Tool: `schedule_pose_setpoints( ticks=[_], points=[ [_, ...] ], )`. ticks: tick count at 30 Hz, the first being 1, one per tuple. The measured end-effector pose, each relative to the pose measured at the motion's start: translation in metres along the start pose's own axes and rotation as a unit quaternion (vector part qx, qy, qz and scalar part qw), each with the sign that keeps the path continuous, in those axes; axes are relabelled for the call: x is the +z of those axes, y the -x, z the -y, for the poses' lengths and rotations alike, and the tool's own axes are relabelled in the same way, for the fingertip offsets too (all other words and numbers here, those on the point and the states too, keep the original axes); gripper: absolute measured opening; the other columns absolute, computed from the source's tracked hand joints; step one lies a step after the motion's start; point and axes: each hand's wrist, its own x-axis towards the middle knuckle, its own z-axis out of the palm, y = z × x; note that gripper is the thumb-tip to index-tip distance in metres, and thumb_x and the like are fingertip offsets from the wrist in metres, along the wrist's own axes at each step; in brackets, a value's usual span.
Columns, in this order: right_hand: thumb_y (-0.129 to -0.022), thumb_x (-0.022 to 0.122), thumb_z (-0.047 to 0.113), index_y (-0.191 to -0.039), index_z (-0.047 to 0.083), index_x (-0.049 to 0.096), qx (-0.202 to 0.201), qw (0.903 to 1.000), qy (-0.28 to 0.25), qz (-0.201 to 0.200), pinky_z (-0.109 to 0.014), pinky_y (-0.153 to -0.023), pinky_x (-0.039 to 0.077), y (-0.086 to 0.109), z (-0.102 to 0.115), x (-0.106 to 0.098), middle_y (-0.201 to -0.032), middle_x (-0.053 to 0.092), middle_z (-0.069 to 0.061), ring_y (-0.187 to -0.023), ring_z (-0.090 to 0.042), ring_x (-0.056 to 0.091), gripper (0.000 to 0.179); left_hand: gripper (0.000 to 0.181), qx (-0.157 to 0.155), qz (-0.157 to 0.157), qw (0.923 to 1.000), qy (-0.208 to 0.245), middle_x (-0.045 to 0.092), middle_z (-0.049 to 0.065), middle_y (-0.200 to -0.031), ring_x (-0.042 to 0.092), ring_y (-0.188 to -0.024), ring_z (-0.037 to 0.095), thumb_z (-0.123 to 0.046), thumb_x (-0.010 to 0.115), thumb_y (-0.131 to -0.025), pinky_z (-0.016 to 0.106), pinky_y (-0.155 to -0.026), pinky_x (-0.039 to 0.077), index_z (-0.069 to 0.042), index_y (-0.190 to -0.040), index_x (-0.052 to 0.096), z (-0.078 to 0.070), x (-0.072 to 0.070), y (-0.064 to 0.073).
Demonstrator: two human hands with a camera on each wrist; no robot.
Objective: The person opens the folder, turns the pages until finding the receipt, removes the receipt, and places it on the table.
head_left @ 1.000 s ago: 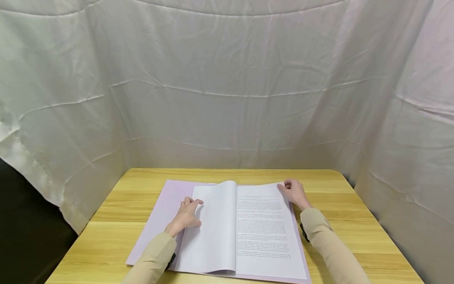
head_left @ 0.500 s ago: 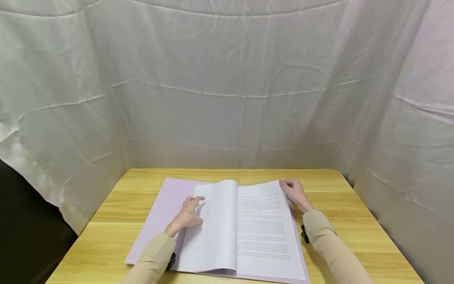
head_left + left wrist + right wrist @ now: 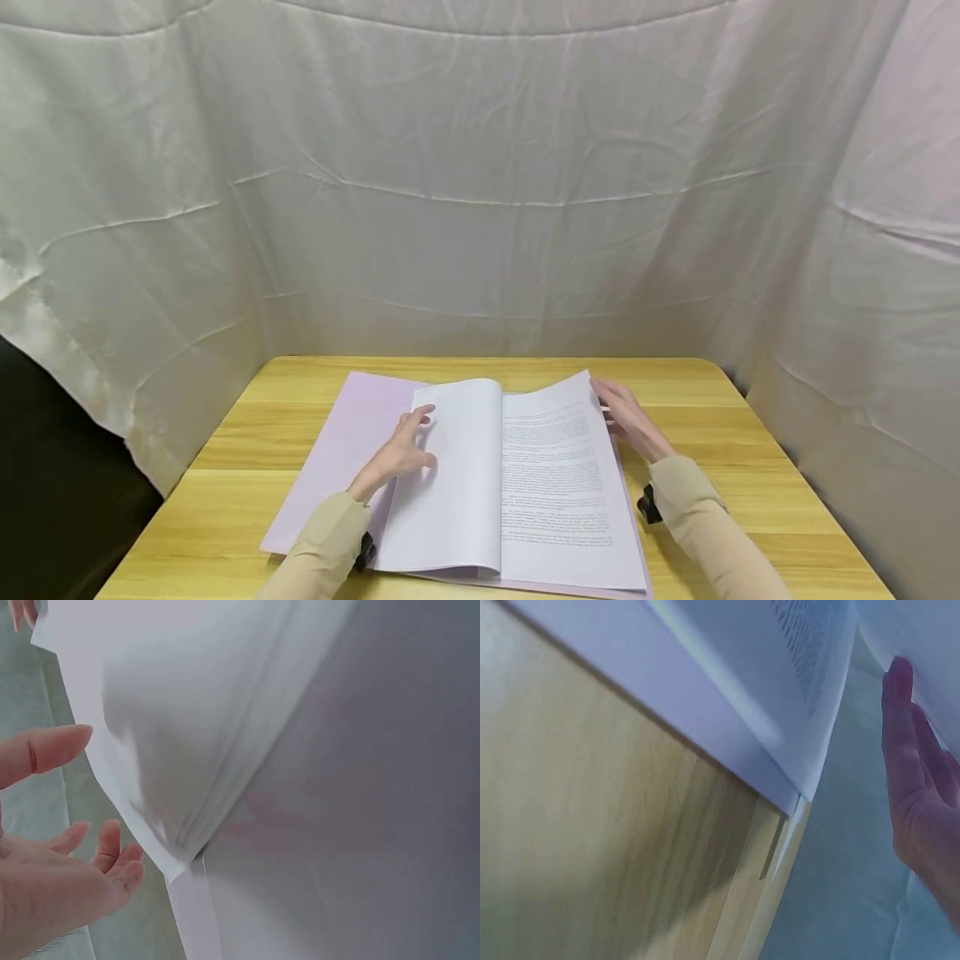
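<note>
A lilac folder (image 3: 352, 442) lies spread on the table, with white sheets open across it. On the right side the top printed sheet (image 3: 555, 492) has its upper right corner raised. My right hand (image 3: 633, 425) is at that corner; its fingers, extended in the right wrist view (image 3: 922, 772), lie against the raised sheet's underside. Turned sheets (image 3: 461, 483) curve over to the left, their faces looking blank. Above their left edge hovers my left hand (image 3: 397, 457), thumb and fingers spread with nothing held. The left wrist view shows this hand (image 3: 60, 889) beside a sheet corner.
The wooden table (image 3: 247, 467) extends past the folder on both sides and behind it. Pale grey cloth (image 3: 495, 242) hangs around the back and sides. A dark area (image 3: 60, 492) shows beyond the table at lower left.
The right hand's pinch on the sheet's upper right corner has loosened into straighter fingers, and the corner has risen. The left hand has shifted slightly right and up, its fingers still spread.
</note>
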Motion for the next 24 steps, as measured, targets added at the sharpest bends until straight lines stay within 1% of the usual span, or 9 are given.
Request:
schedule_pose_setpoints(
  ticks=[2,4,7,9,11,13,16,18,24],
  points=[
    [-0.106,0.038,0.053,-0.155,0.005,0.033,0.004,0.9998,-0.011,0.014,-0.031,-0.078,0.058,0.003,0.000,0.000,-0.123,0.065,-0.017,-0.094,-0.019,0.068,0.069,0.093,-0.008,0.001,0.9999,0.014,0.041,0.029,-0.142,0.041,-0.134,0.049,0.006,0.073,-0.067,0.070,-0.111,0.034,0.000,-0.151,0.035,0.000,0.001,-0.001],
    [-0.106,0.035,0.054,-0.157,0.008,0.030,0.003,0.9992,-0.021,0.035,-0.027,-0.073,0.056,0.005,0.000,0.000,-0.118,0.067,-0.011,-0.091,-0.017,0.069,0.068,0.092,-0.011,-0.001,0.9997,0.022,0.039,0.029,-0.144,0.040,-0.135,0.050,0.003,0.075,-0.070,0.070,-0.112,0.033,-0.001,-0.152,0.033,-0.001,0.001,-0.001],
    [-0.107,0.029,0.055,-0.162,0.015,0.018,-0.007,0.9970,-0.020,0.075,-0.021,-0.066,0.054,0.009,0.000,-0.002,-0.115,0.068,-0.004,-0.087,-0.013,0.070,0.069,0.091,-0.012,-0.006,0.9993,0.035,0.037,0.029,-0.146,0.038,-0.137,0.050,-0.001,0.077,-0.075,0.070,-0.113,0.031,-0.001,-0.153,0.031,-0.001,0.002,-0.002],
    [-0.107,0.025,0.055,-0.163,0.018,0.008,-0.017,0.9946,-0.026,0.099,-0.021,-0.064,0.054,0.013,0.001,-0.002,-0.116,0.068,-0.004,-0.086,-0.014,0.070,0.069,0.092,-0.010,-0.010,0.9990,0.042,0.036,0.029,-0.148,0.036,-0.139,0.051,-0.004,0.079,-0.076,0.070,-0.115,0.029,-0.001,-0.154,0.031,-0.002,0.002,-0.002],
    [-0.107,0.023,0.056,-0.163,0.020,0.004,-0.019,0.9931,-0.035,0.110,-0.023,-0.066,0.057,0.016,0.003,0.000,-0.119,0.067,-0.007,-0.088,-0.016,0.072,0.070,0.092,-0.011,-0.014,0.9985,0.052,0.035,0.028,-0.151,0.033,-0.142,0.051,-0.006,0.080,-0.078,0.070,-0.116,0.027,-0.002,-0.155,0.029,-0.003,0.002,-0.001],
    [-0.107,0.022,0.055,-0.164,0.021,0.003,-0.017,0.9919,-0.057,0.112,-0.027,-0.070,0.060,0.019,0.006,0.004,-0.123,0.066,-0.014,-0.090,-0.021,0.074,0.068,0.091,-0.009,-0.020,0.9981,0.057,0.034,0.028,-0.153,0.031,-0.144,0.051,-0.007,0.079,-0.079,0.070,-0.117,0.025,-0.002,-0.155,0.029,-0.004,0.002,-0.001],
    [-0.108,0.021,0.054,-0.164,0.021,0.003,-0.018,0.9912,-0.070,0.112,-0.030,-0.073,0.062,0.022,0.010,0.010,-0.132,0.062,-0.025,-0.093,-0.023,0.075,0.068,0.089,-0.007,-0.035,0.9975,0.061,0.033,0.027,-0.156,0.029,-0.147,0.051,-0.007,0.076,-0.081,0.070,-0.118,0.024,-0.003,-0.155,0.028,-0.006,0.002,-0.001],
    [-0.108,0.020,0.055,-0.164,0.020,0.002,-0.022,0.9905,-0.072,0.115,-0.031,-0.074,0.063,0.023,0.012,0.014,-0.137,0.059,-0.028,-0.094,-0.024,0.076,0.068,0.087,-0.007,-0.046,0.9968,0.065,0.034,0.027,-0.158,0.028,-0.148,0.050,-0.006,0.076,-0.081,0.069,-0.120,0.022,-0.003,-0.155,0.029,-0.007,0.003,-0.001],
    [-0.109,0.017,0.051,-0.164,0.019,0.002,-0.029,0.9871,-0.084,0.134,-0.029,-0.071,0.062,0.028,0.019,0.023,-0.137,0.061,-0.023,-0.093,-0.023,0.076,0.065,0.085,0.009,-0.059,0.9948,0.082,0.036,0.027,-0.158,0.028,-0.149,0.047,-0.004,0.076,-0.081,0.065,-0.123,0.020,0.001,-0.153,0.032,-0.012,0.004,-0.004]
  ],
)
